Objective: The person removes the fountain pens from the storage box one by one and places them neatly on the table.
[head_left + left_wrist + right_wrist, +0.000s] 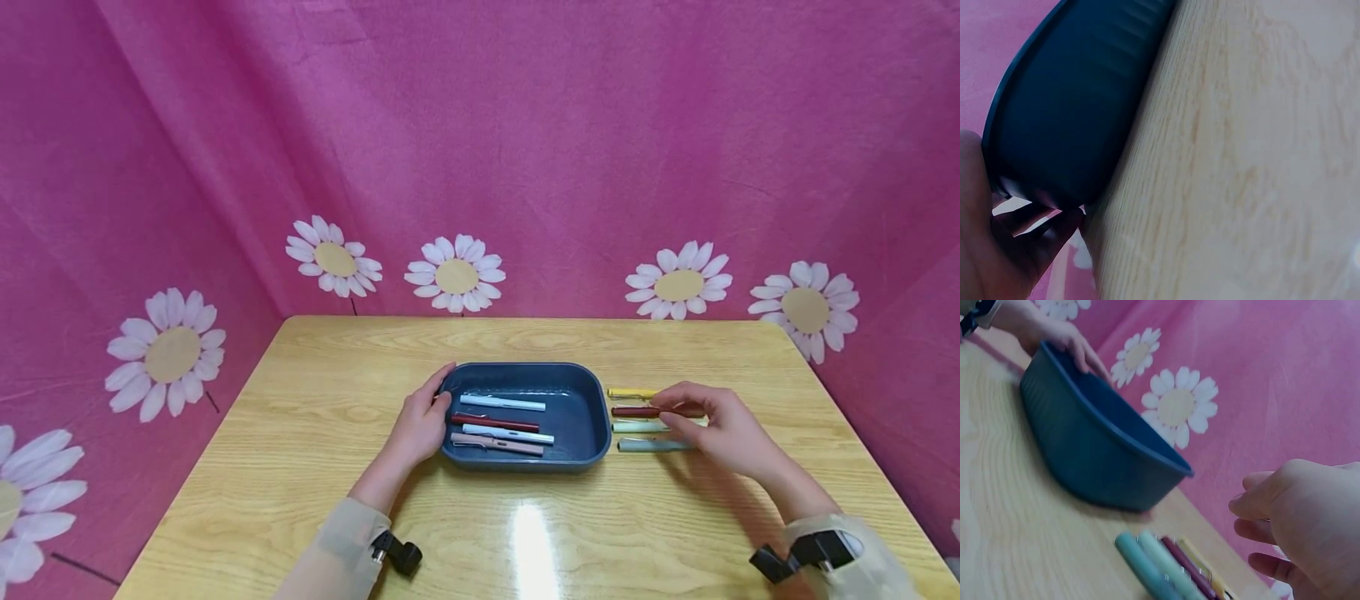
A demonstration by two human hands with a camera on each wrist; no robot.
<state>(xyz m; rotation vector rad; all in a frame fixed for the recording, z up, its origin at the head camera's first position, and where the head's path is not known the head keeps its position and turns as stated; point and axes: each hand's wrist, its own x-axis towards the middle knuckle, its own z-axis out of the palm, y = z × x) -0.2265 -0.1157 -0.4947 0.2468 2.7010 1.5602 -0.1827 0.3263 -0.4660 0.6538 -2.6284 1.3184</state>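
Observation:
My left hand [422,419] grips the left end of a dark blue rectangular tray [525,465], thumb at the rim and fingers along the outer wall. Inside the tray lie a light blue pen [502,403], a dark red pen [495,423], a pale blue-white pen [507,435] and a pinkish-brown pen [497,446]. Over a row of pens right of the tray hovers my right hand [723,429], fingers loosely bent and holding nothing. That row has a yellow pen [630,393], a dark red pen [1189,565], a pale green pen [1172,565] and a grey-green pen [1144,565].
A light wooden table [300,500] carries everything. Behind it and at both sides hangs a magenta curtain [525,150] printed with white daisies. Each forearm wears a small black wrist camera, the left camera [397,553] near the table's front.

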